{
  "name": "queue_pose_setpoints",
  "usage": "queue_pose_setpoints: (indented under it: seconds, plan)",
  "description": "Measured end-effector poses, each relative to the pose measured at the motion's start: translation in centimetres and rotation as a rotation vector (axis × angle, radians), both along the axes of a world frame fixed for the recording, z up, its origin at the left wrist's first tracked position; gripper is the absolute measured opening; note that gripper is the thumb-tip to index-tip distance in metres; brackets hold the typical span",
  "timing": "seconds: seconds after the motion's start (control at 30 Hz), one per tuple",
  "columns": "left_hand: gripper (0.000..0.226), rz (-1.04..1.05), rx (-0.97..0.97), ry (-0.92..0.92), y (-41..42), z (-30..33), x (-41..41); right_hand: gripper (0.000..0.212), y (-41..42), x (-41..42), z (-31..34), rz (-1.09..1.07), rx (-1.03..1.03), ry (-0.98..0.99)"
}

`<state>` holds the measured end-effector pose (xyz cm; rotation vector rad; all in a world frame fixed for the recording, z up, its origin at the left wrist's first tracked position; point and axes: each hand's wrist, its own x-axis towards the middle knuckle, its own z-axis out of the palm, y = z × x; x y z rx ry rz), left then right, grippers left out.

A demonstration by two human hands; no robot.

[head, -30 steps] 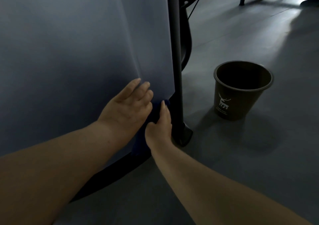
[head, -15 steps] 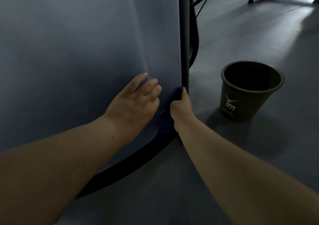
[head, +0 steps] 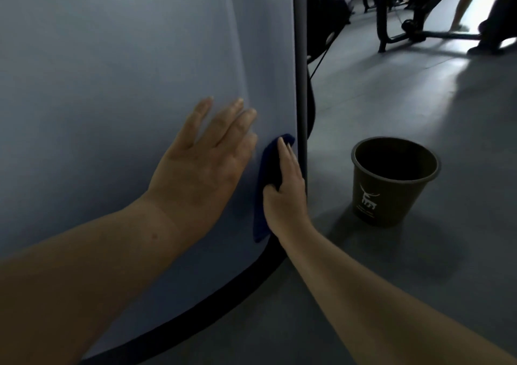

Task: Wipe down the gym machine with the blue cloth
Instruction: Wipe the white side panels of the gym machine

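The gym machine's big pale grey panel (head: 112, 90) fills the left of the view, edged by a black upright post (head: 300, 84) and a black curved base rim. My left hand (head: 204, 166) lies flat on the panel with straight, spread fingers. Just right of it, my right hand (head: 285, 191) presses the dark blue cloth (head: 265, 185) against the panel beside the post, thumb hooked round the cloth's edge. Part of the cloth hangs below my wrist.
A dark brown bucket (head: 394, 181) with a white deer logo stands on the grey floor to the right of the post. Black machine frames (head: 405, 23) and a person's legs (head: 464, 3) are at the far top right.
Both hands have moved up the panel from near the base. The blue cloth, earlier mostly hidden, now shows under my right hand. The camera has lifted, revealing more of the room.
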<state>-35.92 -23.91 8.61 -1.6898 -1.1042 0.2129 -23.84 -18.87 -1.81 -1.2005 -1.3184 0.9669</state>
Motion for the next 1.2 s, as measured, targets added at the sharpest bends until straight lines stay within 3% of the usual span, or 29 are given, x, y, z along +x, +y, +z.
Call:
queue_pose_setpoints:
  seconds: [0.17,0.3,0.47,0.6,0.67,0.77,1.0,1.1,1.2]
  plan:
    - [0.071,0.027,0.084,0.001,-0.4,2.3,-0.4,0.087,1.3,0.3,2.6,-0.071,0.022,0.032]
    - [0.06,-0.073,0.09,-0.143,0.2,3.9,-0.6,0.082,-1.5,-1.4,4.7,0.012,0.287,-0.111]
    - [0.061,-0.208,0.079,-0.175,0.3,5.7,-1.1,0.081,0.0,-0.9,7.0,-0.067,0.258,-0.059]
    - [0.048,-0.25,0.154,-0.203,0.9,7.7,-1.0,0.078,-1.2,-1.4,9.6,-0.009,0.418,-0.138]
    - [0.052,-0.207,0.144,-0.152,0.6,9.2,-0.2,0.075,1.2,-0.5,10.8,-0.083,0.426,-0.14]
    - [0.056,-0.082,0.079,-0.08,0.1,10.6,1.1,0.081,3.2,0.6,12.2,-0.11,0.221,-0.097]
    - [0.067,0.029,0.058,-0.042,0.0,12.1,1.0,0.075,0.8,-0.1,13.0,-0.071,0.457,-0.251]
    - [0.069,-0.045,0.117,-0.058,0.0,12.7,0.4,0.073,2.8,0.4,14.5,-0.14,0.399,-0.188]
    - [0.065,-0.123,0.189,-0.157,-0.1,13.3,-0.4,0.07,1.0,-0.4,14.8,-0.12,0.515,-0.26]
